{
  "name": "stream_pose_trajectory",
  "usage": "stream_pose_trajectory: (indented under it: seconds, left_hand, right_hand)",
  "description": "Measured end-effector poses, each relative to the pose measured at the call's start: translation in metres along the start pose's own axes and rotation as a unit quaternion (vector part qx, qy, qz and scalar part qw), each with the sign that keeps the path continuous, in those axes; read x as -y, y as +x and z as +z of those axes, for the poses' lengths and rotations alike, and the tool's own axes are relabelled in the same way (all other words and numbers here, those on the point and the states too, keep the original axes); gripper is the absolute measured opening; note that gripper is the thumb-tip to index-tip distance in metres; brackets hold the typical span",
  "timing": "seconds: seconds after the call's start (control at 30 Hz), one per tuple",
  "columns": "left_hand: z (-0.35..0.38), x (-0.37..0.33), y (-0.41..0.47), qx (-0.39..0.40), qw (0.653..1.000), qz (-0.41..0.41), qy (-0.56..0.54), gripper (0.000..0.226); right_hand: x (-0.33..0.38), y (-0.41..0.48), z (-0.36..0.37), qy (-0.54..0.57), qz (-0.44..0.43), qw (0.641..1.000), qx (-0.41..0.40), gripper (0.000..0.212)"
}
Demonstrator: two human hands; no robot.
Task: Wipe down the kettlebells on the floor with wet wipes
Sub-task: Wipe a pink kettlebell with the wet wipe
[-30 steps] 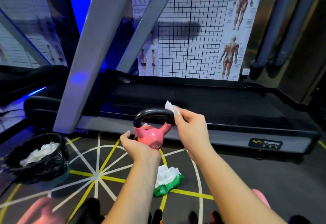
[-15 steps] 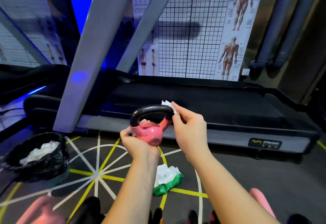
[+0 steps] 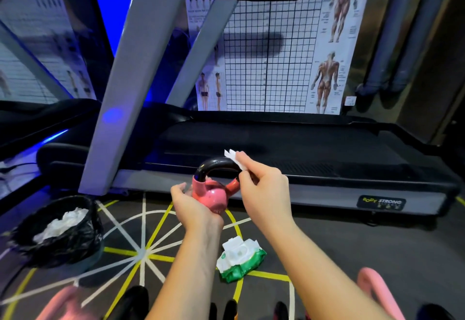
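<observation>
Two bare hands work over a gym floor marked with white and yellow lines. Left hand cups the pink body of a small kettlebell from the near-left side, its grip wrapped around the ball and holding it up off the floor, tilted a little to the left. Right hand has its grip pinched on a folded white wipe, pressed against the far-right bend of the black handle; a corner of the wipe sticks up above the fingers.

On the floor just near of the hands lies a green and white pack of wet wipes, flap open, a white sheet showing. Well to the left stands a bin lined with a black bag, crumpled white wipes inside.

Beyond the kettlebell runs a treadmill with a black belt and grey side rail, its grey uprights rising at left. On the far wall hangs a gridded poster with muscle figures.

Along the near edge, blurred pink shapes at left and right and dark rounded shapes between them; cannot tell what they are.
</observation>
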State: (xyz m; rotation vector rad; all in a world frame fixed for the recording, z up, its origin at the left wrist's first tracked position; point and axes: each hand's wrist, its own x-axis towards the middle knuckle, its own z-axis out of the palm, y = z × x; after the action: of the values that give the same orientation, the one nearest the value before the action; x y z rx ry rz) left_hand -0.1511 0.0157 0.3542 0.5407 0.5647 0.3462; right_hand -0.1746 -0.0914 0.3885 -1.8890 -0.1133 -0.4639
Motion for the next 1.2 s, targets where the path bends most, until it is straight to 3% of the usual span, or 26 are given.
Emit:
stream_pose_trajectory:
  seconds: [0.27,0.5,0.7,0.9,1.07,1.2]
  left_hand:
    - [0.001,0.002,-0.002,-0.018,0.998,-0.013,0.052,0.020]
    - [0.004,0.000,0.004,0.000,0.999,-0.034,0.004,0.009]
    - [0.001,0.005,-0.004,-0.004,0.997,-0.037,0.070,0.019]
    - [0.002,0.006,0.003,-0.002,0.996,-0.040,0.085,0.015]
    - [0.004,0.005,-0.007,-0.022,0.994,-0.008,0.109,0.018]
    - [0.004,0.006,-0.004,-0.012,0.994,-0.014,0.112,0.017]
  right_hand:
    - [-0.012,0.008,-0.008,-0.064,0.059,0.996,0.007,0.040]
    - [0.005,-0.003,-0.004,-0.046,-0.054,0.996,0.050,0.048]
    - [-0.017,0.013,-0.020,-0.117,0.035,0.992,0.043,0.044]
    - [0.009,-0.009,-0.008,-0.033,-0.089,0.993,0.064,0.046]
    - [-0.009,0.010,-0.022,-0.112,-0.019,0.992,0.052,0.042]
    - [0.001,0.002,-0.020,-0.078,-0.069,0.992,0.067,0.043]
